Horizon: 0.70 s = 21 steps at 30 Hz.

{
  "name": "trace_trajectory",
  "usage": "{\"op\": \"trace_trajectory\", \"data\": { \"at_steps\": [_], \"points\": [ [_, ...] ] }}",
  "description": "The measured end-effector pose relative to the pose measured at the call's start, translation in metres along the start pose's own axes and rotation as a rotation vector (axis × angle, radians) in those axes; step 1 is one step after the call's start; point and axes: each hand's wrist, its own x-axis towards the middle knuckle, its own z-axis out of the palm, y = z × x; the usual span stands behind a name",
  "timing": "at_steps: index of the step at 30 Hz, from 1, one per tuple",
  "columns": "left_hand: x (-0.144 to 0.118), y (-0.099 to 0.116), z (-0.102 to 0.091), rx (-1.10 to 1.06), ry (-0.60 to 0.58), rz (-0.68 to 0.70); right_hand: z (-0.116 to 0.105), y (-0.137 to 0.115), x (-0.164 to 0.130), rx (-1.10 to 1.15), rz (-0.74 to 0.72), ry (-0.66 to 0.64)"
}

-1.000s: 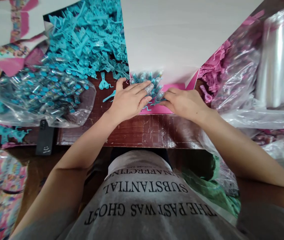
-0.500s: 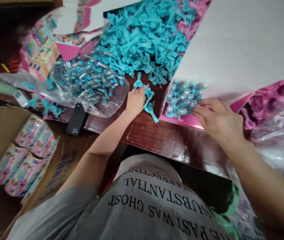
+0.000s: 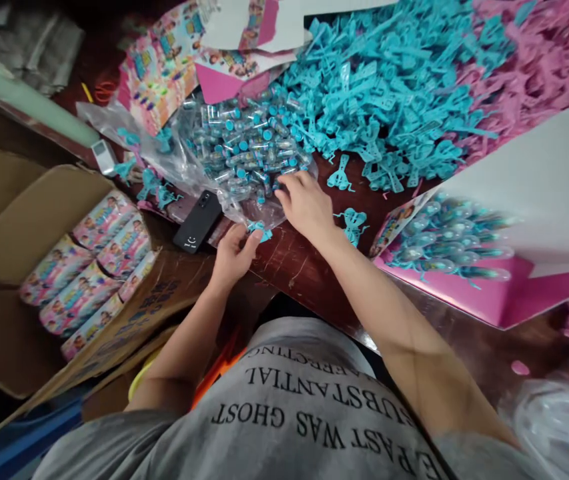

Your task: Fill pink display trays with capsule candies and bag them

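Observation:
My left hand (image 3: 235, 257) is closed near the table's front edge, its thumb and fingers pinching a small turquoise plastic piece (image 3: 260, 231). Over the pile of small clear tubes with blue caps (image 3: 249, 148), my right hand (image 3: 309, 207) reaches in with thumb and forefinger apart; its fingertips are at the nearest tubes, and none shows clearly in its grasp. The tubes lie on a clear plastic bag (image 3: 184, 157). Two loose turquoise pieces lie right of my hands: one farther back (image 3: 340, 173), one nearer (image 3: 353, 225), partly behind my right forearm.
Heaps of turquoise (image 3: 389, 100) and pink pieces (image 3: 539, 73) cover the back. An open pink-and-white box (image 3: 484, 300) at right holds rows of filled pieces. A black phone (image 3: 197, 221) lies left; below it, a carton (image 3: 164, 300) holds printed packages.
My right hand has left the box at right and moved left to the tubes. My left hand has drawn back leftward with a turquoise piece. The view has shifted left.

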Motion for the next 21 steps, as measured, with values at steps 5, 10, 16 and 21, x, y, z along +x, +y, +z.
{"op": "trace_trajectory", "data": {
  "at_steps": [5,10,16,21],
  "points": [
    [-0.024,0.001,-0.025,-0.151,-0.060,-0.152,0.040,-0.003,0.062,-0.040,0.163,-0.119],
    [-0.020,0.012,-0.032,-0.175,-0.174,-0.115,0.014,0.016,0.016,0.074,-0.040,-0.199],
    [-0.012,0.021,-0.020,-0.215,-0.175,-0.036,-0.020,0.022,-0.066,0.671,-0.121,-0.190],
    [-0.008,0.031,-0.011,-0.253,-0.249,0.032,-0.016,0.020,-0.081,1.058,-0.127,-0.186]
  ]
}}
